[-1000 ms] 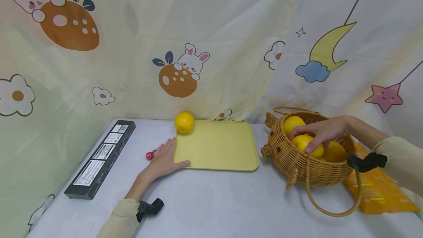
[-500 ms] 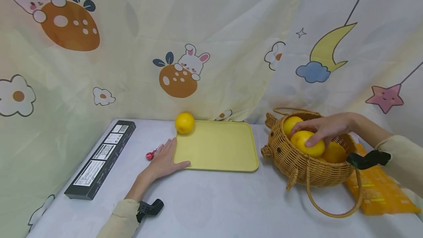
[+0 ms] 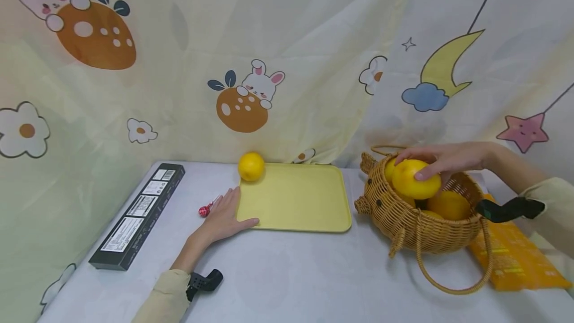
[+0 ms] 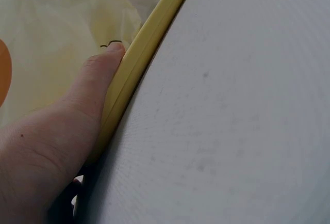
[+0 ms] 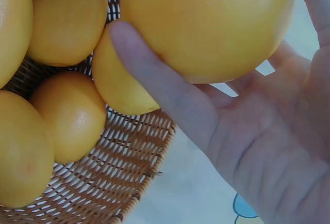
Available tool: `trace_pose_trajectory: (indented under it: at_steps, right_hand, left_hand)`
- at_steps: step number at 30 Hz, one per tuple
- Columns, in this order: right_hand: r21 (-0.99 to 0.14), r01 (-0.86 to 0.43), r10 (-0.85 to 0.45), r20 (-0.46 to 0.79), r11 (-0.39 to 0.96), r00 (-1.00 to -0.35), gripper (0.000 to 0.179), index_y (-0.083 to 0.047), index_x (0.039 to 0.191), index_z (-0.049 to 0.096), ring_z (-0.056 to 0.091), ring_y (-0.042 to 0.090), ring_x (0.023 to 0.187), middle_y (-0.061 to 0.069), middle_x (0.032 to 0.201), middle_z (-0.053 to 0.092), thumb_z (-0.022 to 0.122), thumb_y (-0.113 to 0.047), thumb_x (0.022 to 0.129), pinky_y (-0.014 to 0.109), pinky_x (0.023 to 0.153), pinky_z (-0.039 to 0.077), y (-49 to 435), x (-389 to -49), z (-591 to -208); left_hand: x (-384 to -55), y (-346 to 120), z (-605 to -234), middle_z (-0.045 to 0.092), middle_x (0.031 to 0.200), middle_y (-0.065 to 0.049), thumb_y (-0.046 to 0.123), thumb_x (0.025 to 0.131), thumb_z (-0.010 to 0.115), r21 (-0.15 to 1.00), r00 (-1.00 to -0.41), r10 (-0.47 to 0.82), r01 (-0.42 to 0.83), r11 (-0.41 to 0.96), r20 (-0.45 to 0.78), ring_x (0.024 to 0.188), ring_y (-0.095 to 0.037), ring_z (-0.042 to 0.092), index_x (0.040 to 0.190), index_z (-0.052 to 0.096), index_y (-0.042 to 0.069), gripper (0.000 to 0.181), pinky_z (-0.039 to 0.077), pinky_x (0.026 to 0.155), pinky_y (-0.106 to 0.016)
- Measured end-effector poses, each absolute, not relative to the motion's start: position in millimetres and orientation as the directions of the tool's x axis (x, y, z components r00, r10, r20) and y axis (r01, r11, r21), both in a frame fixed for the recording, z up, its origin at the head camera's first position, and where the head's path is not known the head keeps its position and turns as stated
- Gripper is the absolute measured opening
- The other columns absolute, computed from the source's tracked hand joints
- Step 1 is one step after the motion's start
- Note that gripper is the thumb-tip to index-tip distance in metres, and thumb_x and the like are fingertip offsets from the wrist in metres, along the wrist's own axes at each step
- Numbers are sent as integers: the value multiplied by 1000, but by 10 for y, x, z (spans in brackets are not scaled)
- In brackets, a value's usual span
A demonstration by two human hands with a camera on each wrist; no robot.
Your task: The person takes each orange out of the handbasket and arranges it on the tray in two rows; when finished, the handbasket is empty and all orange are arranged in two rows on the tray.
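Observation:
In the head view my right hand [image 3: 441, 161] grips a yellow-skinned orange [image 3: 416, 178], lifted above the other fruit in a wicker basket [image 3: 417, 233] shaped like an animal. The right wrist view shows my thumb [image 5: 154, 74] along the underside of the held orange [image 5: 206, 22]; the other fingers are partly hidden behind it. More oranges [image 5: 69, 115] lie in the basket below. My left hand [image 3: 224, 218] rests with straight fingers at the left edge of a yellow tray [image 3: 296, 198], its thumb along the near rim. Another orange [image 3: 251, 166] sits at the tray's far left corner.
A red-headed lollipop [image 3: 205, 210] lies beside my left fingers. The long black box [image 3: 139, 213] with white labels is at the left of the table. An orange packet [image 3: 520, 258] lies at right, partly behind the basket, whose handle [image 3: 453, 290] droops in front.
My right hand has raised the orange out from among the others in the basket, uncovering more fruit beneath. My left hand and the tray stay in place.

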State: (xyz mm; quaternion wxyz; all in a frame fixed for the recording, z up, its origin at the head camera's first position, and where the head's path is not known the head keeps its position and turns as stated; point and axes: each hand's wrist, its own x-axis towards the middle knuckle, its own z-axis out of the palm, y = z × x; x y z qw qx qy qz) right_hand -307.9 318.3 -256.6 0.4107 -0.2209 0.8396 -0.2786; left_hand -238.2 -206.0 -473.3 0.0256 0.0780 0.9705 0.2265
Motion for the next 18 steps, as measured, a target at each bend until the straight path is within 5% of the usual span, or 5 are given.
trace_pose_trajectory:
  at_steps: [18]
  right_hand:
    - [-732,-165,-672,-480,661,-565,50,-17,153,23,52,36,114,14,138,36,37,-17,105,55,87,56,3071,-3010,-2436]
  left_hand:
    - [-2385,-2065,-4739,14,163,-17,76,76,59,452,-986,168,151,879,2,152,-34,12,155,11,0,119,6,124,-53]
